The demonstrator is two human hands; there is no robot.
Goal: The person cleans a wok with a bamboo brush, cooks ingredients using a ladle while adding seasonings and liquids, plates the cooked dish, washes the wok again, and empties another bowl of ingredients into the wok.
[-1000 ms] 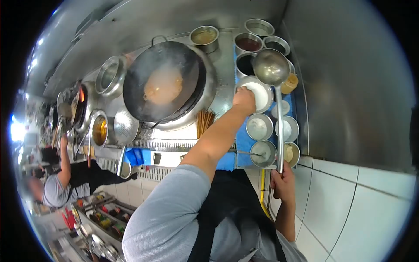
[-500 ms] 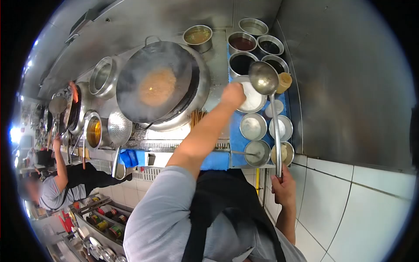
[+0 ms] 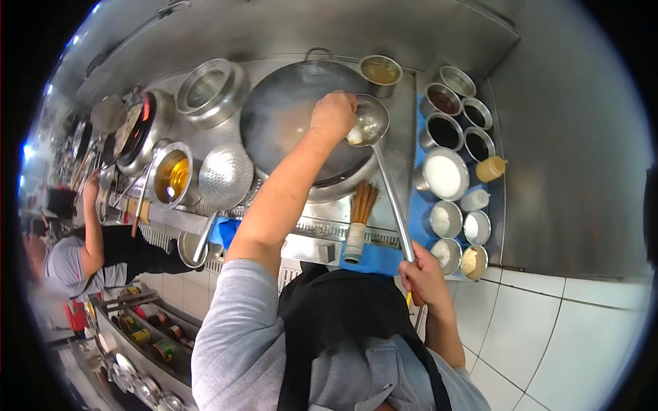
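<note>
My right hand (image 3: 425,275) is closed around the handle end of a long metal ladle (image 3: 391,195). The ladle's bowl is over the right side of a large steaming wok (image 3: 274,103), with a whitish bit showing inside it. My left hand (image 3: 336,113) is above the wok, against or just over the bowl's left rim. Its fingers are curled together, and whatever they may hold is hidden. Brownish food (image 3: 291,130) in the wok is blurred by steam and partly behind my left arm.
Right of the stove are several metal pots, including dark liquids and a white-filled pot (image 3: 444,173), plus a squeeze bottle (image 3: 490,168). A bamboo brush (image 3: 360,219) lies at the stove's front. Leftward are a perforated skimmer (image 3: 226,176), an oil pot (image 3: 173,177) and another person (image 3: 75,253).
My left hand has gone from the white-filled pot to the ladle bowl over the wok. The ladle has swung left from above the seasoning pots. The view has shifted too.
</note>
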